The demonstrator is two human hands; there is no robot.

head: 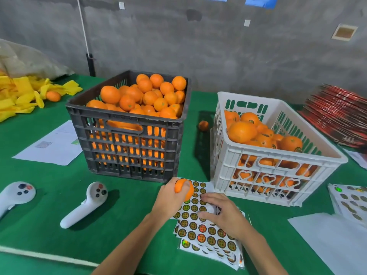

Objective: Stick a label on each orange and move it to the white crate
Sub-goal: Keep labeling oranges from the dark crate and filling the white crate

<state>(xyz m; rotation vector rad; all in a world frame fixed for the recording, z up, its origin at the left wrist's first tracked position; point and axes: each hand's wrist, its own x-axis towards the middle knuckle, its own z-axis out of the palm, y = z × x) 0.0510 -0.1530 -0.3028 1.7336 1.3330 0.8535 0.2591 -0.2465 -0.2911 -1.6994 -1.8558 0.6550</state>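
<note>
Orange fruit sits in my left hand (170,197): my fingers are curled around one orange (183,189) and hold it just above the far end of the sticker sheet (206,233), near the front of the black crate (127,143). My right hand (222,213) lies on the same sheet, fingers bent down onto the round labels; its fingertips (203,197) are just beside the orange, on its right. Whether they already pinch a label, I cannot tell, because the hand covers that place.

What matters for the next move is this closeness. The orange lies to the left of my right fingertips and a little farther from me, so I judge that a lifted label needs only a short way to reach the peel. The white crate (274,161) stands to the right, beyond my right hand, already partly filled with oranges. It lies across from my left hand, which has the fruit, so my right hand is nearer to it.
</note>
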